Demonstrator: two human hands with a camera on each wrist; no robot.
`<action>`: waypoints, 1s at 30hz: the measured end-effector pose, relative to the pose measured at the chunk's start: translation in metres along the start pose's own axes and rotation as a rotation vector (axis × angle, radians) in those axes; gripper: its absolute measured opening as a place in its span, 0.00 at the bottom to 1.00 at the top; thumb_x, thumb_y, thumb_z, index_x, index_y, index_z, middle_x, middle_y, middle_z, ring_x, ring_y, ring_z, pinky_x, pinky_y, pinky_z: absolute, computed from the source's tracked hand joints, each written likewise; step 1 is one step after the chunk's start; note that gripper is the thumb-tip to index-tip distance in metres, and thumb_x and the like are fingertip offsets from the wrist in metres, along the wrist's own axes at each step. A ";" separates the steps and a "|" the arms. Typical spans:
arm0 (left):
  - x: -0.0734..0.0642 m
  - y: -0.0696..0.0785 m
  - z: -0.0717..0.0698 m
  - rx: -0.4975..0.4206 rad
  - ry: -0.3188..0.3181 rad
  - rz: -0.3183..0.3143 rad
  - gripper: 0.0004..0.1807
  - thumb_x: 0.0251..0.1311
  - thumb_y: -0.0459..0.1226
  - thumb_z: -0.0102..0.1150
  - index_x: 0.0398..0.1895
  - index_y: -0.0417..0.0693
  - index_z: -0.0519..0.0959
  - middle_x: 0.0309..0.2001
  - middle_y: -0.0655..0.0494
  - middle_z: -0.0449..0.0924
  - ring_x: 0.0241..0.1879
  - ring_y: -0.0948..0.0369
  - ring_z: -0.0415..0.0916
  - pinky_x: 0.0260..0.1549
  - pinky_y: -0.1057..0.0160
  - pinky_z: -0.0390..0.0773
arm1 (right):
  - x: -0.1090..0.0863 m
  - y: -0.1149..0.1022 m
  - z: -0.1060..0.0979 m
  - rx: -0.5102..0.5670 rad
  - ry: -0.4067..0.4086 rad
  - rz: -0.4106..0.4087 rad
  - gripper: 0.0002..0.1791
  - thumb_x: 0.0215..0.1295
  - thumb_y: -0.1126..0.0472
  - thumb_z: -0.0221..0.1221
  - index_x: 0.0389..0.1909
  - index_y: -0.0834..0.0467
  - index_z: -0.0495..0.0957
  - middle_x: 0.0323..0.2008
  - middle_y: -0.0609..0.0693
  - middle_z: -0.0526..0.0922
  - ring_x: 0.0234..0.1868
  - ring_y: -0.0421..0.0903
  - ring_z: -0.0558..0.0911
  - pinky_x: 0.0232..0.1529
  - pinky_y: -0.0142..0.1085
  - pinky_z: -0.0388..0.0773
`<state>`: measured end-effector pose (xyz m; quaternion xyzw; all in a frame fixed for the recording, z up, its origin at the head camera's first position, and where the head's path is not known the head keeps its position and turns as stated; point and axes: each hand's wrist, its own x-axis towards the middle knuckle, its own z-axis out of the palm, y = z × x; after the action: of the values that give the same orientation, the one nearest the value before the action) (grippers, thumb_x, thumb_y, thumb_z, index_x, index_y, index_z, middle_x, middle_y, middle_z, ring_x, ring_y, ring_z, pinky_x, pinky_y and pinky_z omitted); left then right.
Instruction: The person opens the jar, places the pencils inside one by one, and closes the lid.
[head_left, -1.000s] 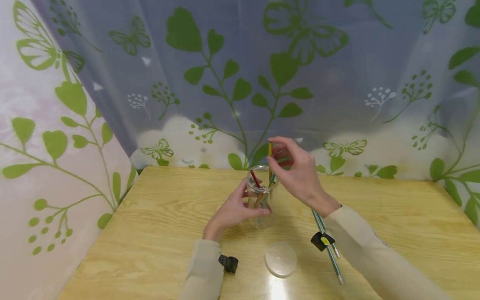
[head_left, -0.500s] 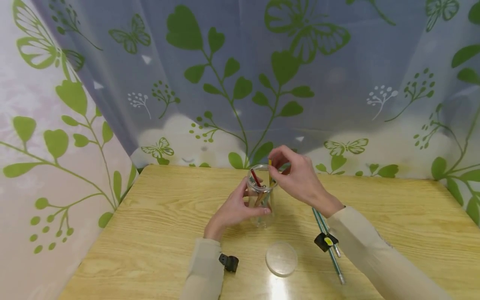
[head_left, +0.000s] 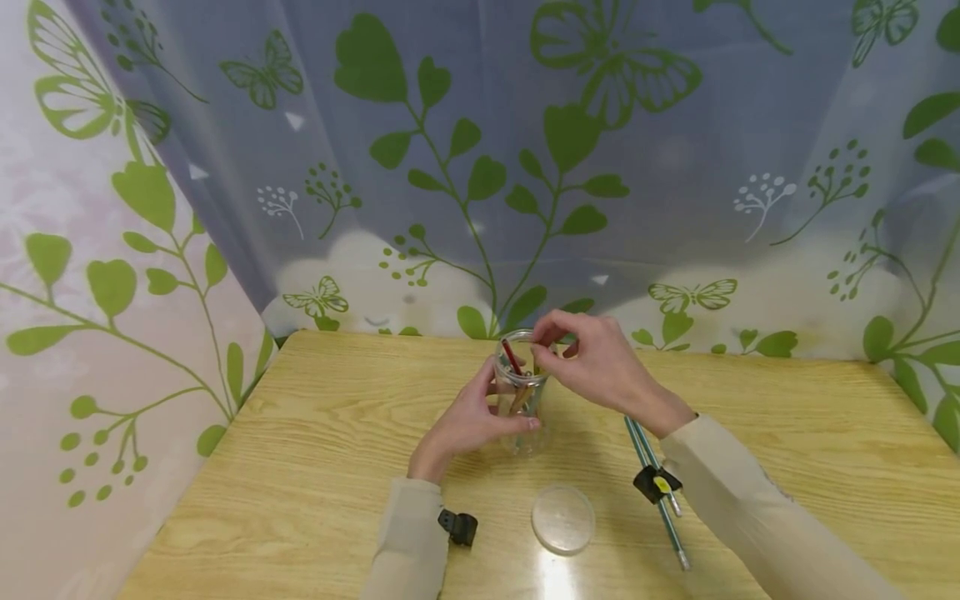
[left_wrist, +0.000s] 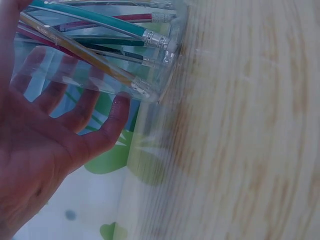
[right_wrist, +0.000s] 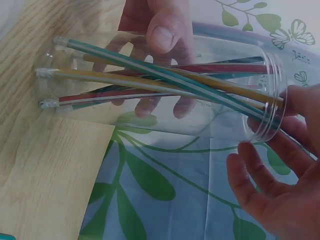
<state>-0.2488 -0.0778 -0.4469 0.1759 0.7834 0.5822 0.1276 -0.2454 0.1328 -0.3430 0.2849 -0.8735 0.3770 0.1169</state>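
Observation:
A clear jar (head_left: 522,443) stands on the wooden table, gripped by my left hand (head_left: 467,419), its thumb on the near wall and fingers round the far side. Inside lean several striped pencils, eraser ends down: a teal pencil (right_wrist: 165,74), a red pencil (head_left: 512,357) and yellow ones among them. Over the jar's mouth, my right hand (head_left: 596,360) pinches the top of a yellow pencil (right_wrist: 232,87) between thumb and index finger. Most of that pencil is inside the jar, and its tip is hidden by the fingers in the head view.
A round clear lid (head_left: 562,519) lies on the table in front of the jar. Teal pencils (head_left: 672,533) lie partly under the right wrist's black camera (head_left: 657,484). Behind the table's far edge hangs a curtain (head_left: 480,167) printed with leaves and butterflies.
My right hand has moved down to the jar's mouth, and the yellow pencil has sunk deeper into the jar. My left hand and the jar have stayed put.

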 end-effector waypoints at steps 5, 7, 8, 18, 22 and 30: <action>-0.001 0.000 0.001 0.001 -0.002 0.016 0.53 0.53 0.46 0.79 0.75 0.86 0.54 0.71 0.63 0.67 0.70 0.52 0.68 0.60 0.47 0.79 | 0.000 0.000 0.000 -0.041 -0.023 -0.010 0.07 0.70 0.64 0.61 0.42 0.54 0.87 0.38 0.47 0.90 0.41 0.44 0.86 0.38 0.36 0.83; -0.001 0.000 0.001 -0.002 -0.004 0.019 0.53 0.53 0.46 0.79 0.76 0.85 0.54 0.72 0.63 0.67 0.70 0.52 0.68 0.61 0.47 0.79 | 0.000 -0.001 0.000 -0.057 -0.026 -0.016 0.09 0.70 0.63 0.60 0.44 0.54 0.88 0.38 0.47 0.90 0.42 0.44 0.85 0.38 0.35 0.82; -0.002 0.000 0.001 -0.004 -0.006 0.018 0.52 0.54 0.45 0.79 0.76 0.85 0.55 0.72 0.62 0.67 0.70 0.52 0.68 0.61 0.47 0.79 | 0.000 -0.001 0.000 -0.060 -0.027 -0.017 0.09 0.70 0.63 0.60 0.44 0.54 0.88 0.38 0.47 0.90 0.42 0.44 0.85 0.38 0.35 0.82; -0.002 0.001 0.000 -0.020 -0.013 0.004 0.51 0.55 0.44 0.78 0.75 0.85 0.55 0.69 0.60 0.70 0.68 0.52 0.70 0.57 0.49 0.81 | 0.001 0.000 -0.001 -0.046 -0.013 -0.039 0.10 0.71 0.63 0.59 0.46 0.56 0.88 0.39 0.49 0.90 0.41 0.44 0.86 0.37 0.36 0.84; -0.001 0.000 0.000 -0.009 -0.012 0.005 0.52 0.55 0.45 0.78 0.76 0.85 0.54 0.71 0.61 0.68 0.69 0.51 0.69 0.58 0.48 0.80 | -0.003 0.002 -0.005 0.010 0.016 -0.019 0.10 0.71 0.64 0.60 0.48 0.57 0.87 0.42 0.50 0.90 0.42 0.44 0.87 0.38 0.36 0.84; -0.001 0.001 0.000 -0.020 -0.002 -0.024 0.56 0.53 0.44 0.79 0.77 0.88 0.51 0.72 0.63 0.66 0.68 0.48 0.71 0.57 0.45 0.80 | -0.019 0.010 -0.020 0.031 0.087 -0.015 0.09 0.71 0.65 0.61 0.48 0.58 0.86 0.43 0.51 0.89 0.40 0.42 0.85 0.37 0.32 0.84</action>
<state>-0.2476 -0.0776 -0.4456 0.1656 0.7795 0.5884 0.1371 -0.2365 0.1609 -0.3431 0.2767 -0.8596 0.4014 0.1531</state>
